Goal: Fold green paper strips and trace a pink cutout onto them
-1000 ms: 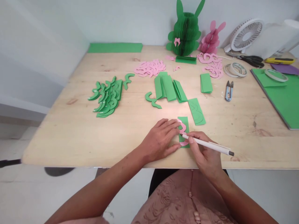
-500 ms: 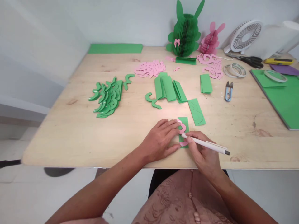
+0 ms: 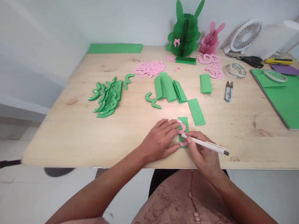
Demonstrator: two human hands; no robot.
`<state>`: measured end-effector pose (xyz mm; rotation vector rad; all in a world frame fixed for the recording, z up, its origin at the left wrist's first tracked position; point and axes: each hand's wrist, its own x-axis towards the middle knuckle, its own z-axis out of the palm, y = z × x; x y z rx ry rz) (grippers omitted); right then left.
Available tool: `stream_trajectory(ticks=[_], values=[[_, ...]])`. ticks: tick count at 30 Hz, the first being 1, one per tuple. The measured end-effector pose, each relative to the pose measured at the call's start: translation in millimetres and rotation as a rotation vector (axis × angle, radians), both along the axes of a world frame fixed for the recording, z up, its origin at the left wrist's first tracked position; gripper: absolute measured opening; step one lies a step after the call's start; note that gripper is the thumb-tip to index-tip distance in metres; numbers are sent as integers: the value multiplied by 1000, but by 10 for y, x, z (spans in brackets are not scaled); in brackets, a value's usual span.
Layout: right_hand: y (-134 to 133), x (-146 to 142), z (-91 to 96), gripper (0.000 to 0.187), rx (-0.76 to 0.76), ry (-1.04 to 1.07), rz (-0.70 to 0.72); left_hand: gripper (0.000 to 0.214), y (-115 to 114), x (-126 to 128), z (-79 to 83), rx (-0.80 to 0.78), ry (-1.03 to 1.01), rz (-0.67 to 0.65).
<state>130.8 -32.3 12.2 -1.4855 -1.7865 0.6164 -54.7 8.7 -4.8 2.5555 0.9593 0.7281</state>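
Note:
My right hand (image 3: 204, 151) grips a white pen (image 3: 210, 146), its tip at the edge of a pink curvy paper cutout (image 3: 183, 127). That cutout lies on a small green paper rectangle (image 3: 184, 119) near the table's front edge. Flat across the left side of both lies my left hand (image 3: 161, 140), fingers stretched out, covering part of the cutout. Just beyond is another green rectangle (image 3: 196, 112) with curved outlines drawn on it. Folded green papers (image 3: 168, 88) and a loose green curvy cutout (image 3: 153, 100) lie farther back.
Stacked green cutouts (image 3: 108, 98) sit at left, a pink cutout pile (image 3: 150, 68) behind. Small snips (image 3: 229, 91), tape rolls (image 3: 235, 70), black scissors (image 3: 252, 61) and a yellow cutter (image 3: 279, 61) lie at right. Green and pink paper rabbits (image 3: 187, 34) and a white fan (image 3: 246, 35) stand at the back.
The pen's rear end has shifted very slightly left. Both hands and the papers stay practically in place.

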Motion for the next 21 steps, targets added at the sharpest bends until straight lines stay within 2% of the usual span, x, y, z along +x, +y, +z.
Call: stream_trajectory(ticks=[21], values=[[-32, 42, -4, 11, 62, -34, -14, 31, -2, -6, -11, -1, 7, 1]])
